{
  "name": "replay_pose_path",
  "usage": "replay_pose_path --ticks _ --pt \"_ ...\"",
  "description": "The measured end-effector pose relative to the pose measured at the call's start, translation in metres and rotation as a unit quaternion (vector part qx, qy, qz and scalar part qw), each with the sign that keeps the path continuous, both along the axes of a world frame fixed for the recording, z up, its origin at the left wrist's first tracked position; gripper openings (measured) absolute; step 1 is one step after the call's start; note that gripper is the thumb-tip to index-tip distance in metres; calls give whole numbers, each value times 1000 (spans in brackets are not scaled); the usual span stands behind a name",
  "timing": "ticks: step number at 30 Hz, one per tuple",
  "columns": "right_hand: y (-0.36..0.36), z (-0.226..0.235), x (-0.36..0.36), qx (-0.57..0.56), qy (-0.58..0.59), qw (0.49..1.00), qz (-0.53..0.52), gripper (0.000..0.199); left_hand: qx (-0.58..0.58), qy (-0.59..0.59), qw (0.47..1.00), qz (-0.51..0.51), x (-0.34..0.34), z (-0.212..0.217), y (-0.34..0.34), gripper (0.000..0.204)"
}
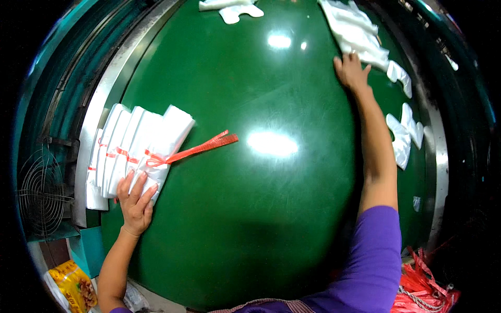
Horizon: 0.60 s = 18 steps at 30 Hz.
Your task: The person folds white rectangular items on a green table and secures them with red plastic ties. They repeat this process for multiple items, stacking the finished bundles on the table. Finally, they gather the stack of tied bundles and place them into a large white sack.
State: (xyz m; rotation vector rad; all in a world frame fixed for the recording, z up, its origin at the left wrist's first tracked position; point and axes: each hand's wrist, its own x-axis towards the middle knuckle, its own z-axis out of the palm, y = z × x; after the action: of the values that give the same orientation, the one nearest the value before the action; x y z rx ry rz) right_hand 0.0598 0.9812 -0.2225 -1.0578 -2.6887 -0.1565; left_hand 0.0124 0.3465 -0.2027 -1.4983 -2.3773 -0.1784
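My left hand (136, 205) lies with its fingers stretched over the lower end of the nearest folded white plastic bag bundle (175, 128). A red plastic strip (201, 147) is knotted round this bundle, its loose tail pointing right. More white bundles (119, 148), bound with red strips, overlap in a row to its left. At the far right my right hand (354, 72) reaches out, fingers spread, its fingertips at the near edge of a stack of loose white plastic bags (357, 34). Whether those fingertips pinch any bag is hidden.
White plastic scraps (403, 133) lie along the right metal rim (440, 172) of the green table (250, 208); another scrap (237, 10) lies at the far edge. Red strips (422, 287) hang in a bunch at lower right. A wire fan guard (42, 193) and a yellow packet (73, 284) are left.
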Motion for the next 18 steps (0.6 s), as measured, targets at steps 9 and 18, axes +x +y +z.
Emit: replay_pose_path --ticks 9,18 --pt "-184 15 93 25 84 960 267 51 32 6 999 -11 5 8 -7 35" --pt "-221 22 120 86 173 963 187 11 67 6 997 -42 8 20 -16 38"
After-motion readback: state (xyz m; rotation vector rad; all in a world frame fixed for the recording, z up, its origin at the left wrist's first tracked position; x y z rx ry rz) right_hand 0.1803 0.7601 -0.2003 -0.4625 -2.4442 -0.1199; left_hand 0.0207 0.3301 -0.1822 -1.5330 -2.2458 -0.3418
